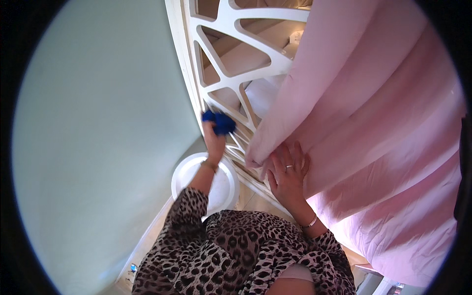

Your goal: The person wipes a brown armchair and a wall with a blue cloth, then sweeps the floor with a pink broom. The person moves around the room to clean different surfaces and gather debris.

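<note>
My left hand (pixel 214 138) is closed on a bunched dark blue cloth (pixel 220 123), held against the lower left part of a white openwork lattice panel (pixel 254 31); both look slightly blurred. My right hand (pixel 289 173), with a ring on one finger, lies spread on the pink curtain (pixel 343 110) near its gathered lower left edge. The fingers press on the fabric; whether they pinch any of it I cannot tell. Part of the lattice is hidden behind the curtain.
A pale green wall (pixel 107 110) rises along the left side. Below my left forearm is a round white item (pixel 225 188), possibly a stool or lid, in the corner on the floor. Through the lattice openings a white cushion-like object (pixel 260 94) and a warm light show.
</note>
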`<state>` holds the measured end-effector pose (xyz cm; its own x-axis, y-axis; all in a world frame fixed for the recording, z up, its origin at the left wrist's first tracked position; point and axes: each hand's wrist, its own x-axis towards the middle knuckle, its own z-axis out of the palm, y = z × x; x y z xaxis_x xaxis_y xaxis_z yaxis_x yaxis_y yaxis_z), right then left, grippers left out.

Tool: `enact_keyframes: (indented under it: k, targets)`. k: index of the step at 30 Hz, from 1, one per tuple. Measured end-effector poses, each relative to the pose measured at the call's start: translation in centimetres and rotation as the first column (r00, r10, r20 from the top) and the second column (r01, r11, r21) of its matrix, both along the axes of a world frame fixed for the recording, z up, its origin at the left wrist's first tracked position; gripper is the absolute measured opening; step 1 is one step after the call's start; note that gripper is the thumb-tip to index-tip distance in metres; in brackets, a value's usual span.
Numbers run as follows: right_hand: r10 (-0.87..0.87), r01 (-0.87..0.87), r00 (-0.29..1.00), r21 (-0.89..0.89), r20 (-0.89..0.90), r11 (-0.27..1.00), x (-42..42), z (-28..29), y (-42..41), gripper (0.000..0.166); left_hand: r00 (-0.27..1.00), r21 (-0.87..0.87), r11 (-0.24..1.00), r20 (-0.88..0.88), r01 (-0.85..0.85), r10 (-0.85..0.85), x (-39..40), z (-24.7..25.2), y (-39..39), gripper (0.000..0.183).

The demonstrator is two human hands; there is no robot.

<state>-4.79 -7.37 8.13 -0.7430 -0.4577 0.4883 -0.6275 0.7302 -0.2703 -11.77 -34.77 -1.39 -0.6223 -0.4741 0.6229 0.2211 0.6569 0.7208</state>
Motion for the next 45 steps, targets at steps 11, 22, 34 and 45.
enact_keyframes:
  k: [11, 22, 34, 45]
  targets:
    - [0.106, -0.11, 0.988, 0.022, 0.116, 0.994, 2.7, -2.7, -2.2, 0.049, 0.962, 0.19, 0.979, 0.244, 0.078, -0.124, 3.1, -11.9, 0.9, 0.017]
    - [0.202, -0.224, 0.947, 0.061, 0.251, 0.973, 2.8, -6.2, -1.3, 0.044, 0.939, -0.292, 0.941, -0.336, -0.171, 0.066, -4.4, 11.5, -6.9, 0.021]
    - [0.37, -0.384, 0.817, -0.062, 0.442, 0.921, -2.4, -9.5, 6.3, 0.045, 0.98, 0.147, 0.978, 0.157, -0.147, 0.124, -9.7, -9.4, -10.7, 0.045]
    - [0.378, -0.402, 0.794, -0.055, 0.477, 0.914, -4.6, -14.5, 17.6, 0.043, 0.75, 0.826, 0.564, 0.379, -0.01, -0.542, -4.2, -18.0, 11.1, 0.039]
